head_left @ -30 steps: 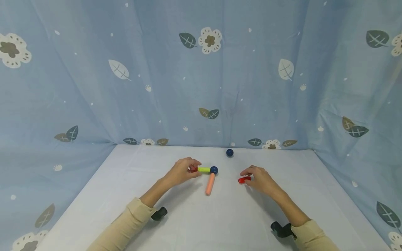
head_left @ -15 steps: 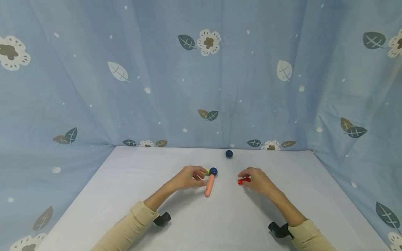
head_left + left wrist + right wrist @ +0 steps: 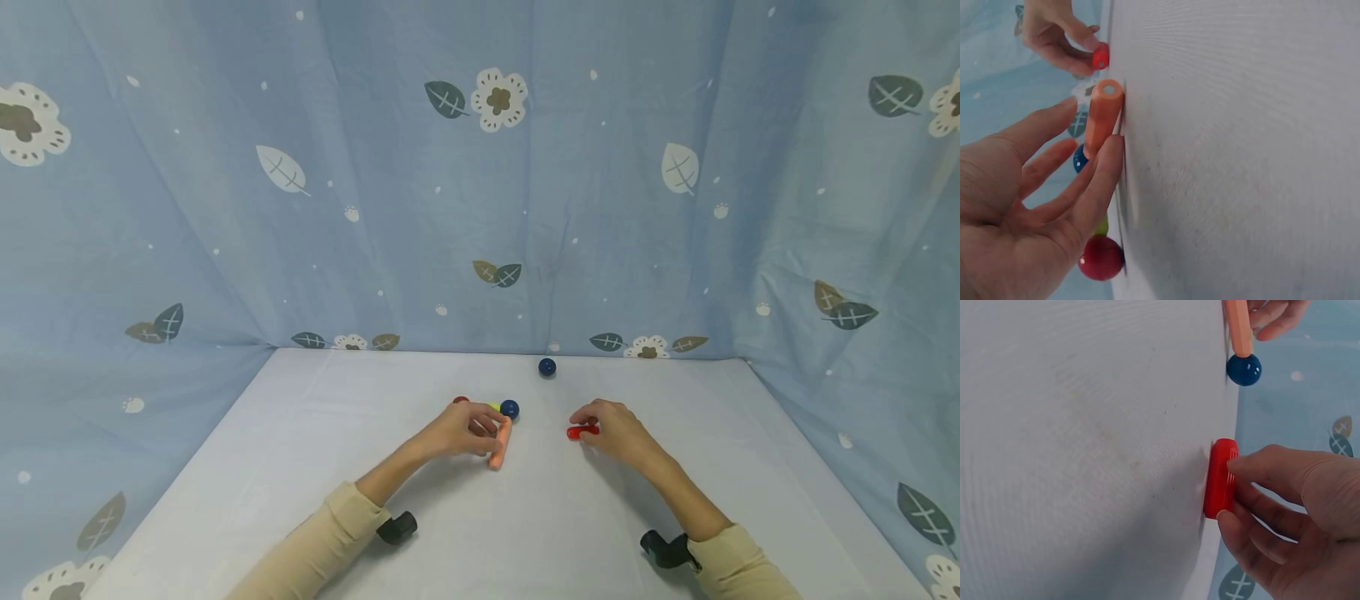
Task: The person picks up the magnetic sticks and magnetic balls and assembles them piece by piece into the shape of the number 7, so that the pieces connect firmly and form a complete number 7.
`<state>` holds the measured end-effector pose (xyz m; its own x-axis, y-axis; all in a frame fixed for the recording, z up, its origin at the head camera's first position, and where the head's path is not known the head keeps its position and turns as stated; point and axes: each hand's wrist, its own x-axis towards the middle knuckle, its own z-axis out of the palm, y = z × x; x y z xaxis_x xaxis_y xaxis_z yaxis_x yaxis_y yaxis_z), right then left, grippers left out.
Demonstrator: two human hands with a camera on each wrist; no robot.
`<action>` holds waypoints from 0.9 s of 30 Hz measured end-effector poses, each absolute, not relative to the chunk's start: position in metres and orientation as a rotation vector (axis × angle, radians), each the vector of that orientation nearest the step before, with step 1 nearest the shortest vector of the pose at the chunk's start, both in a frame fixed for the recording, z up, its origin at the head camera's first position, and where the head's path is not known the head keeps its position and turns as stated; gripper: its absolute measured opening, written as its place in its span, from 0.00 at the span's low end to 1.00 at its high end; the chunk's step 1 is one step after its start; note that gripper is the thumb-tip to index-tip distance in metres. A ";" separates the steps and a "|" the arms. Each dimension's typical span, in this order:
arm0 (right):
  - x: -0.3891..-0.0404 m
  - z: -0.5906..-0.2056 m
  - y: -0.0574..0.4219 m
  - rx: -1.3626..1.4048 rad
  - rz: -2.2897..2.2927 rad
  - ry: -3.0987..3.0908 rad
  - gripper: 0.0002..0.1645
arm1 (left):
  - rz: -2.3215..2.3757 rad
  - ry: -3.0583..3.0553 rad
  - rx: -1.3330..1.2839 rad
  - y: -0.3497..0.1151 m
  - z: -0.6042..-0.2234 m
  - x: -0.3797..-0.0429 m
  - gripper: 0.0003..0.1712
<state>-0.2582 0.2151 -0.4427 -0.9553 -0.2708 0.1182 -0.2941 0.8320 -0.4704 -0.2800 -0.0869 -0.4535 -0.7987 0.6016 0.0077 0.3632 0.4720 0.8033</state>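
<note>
My left hand reaches to the orange building stick, whose far end meets a dark blue ball. In the left wrist view the fingers lie close along the orange stick, while the thumb stays apart from it. Behind that hand, a yellow-green stick and a red ball are partly hidden. My right hand pinches a short red stick between thumb and fingertips, low over the white table.
Farther back on the white table sits a second dark blue ball. A blue patterned curtain hangs behind and at both sides. Black wrist cameras stick out under both sleeves.
My left hand has left the red ball at the yellow-green stick's left end and moved right and nearer, to the orange stick. The right hand stays on the red stick.
</note>
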 end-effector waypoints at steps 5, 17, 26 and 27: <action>-0.259 -0.443 0.215 0.465 0.760 -2.966 0.11 | 1.251 2.433 0.785 -0.084 -0.455 -0.281 0.23; -0.258 -0.445 0.215 0.363 0.817 -3.010 0.11 | 1.297 2.408 0.750 -0.075 -0.456 -0.284 0.22; -0.257 -0.446 0.213 0.350 0.832 -3.017 0.10 | 1.351 2.396 0.694 -0.066 -0.457 -0.288 0.20; -0.257 -0.445 0.213 0.349 0.835 -3.015 0.10 | 1.357 2.395 0.687 -0.065 -0.457 -0.289 0.20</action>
<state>-0.2575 0.2132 -0.4455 -0.9754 -0.2139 0.0527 -0.2105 0.8348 -0.5087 -0.2890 -0.0646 -0.4568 -0.8395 0.5427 -0.0270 0.2558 0.4386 0.8615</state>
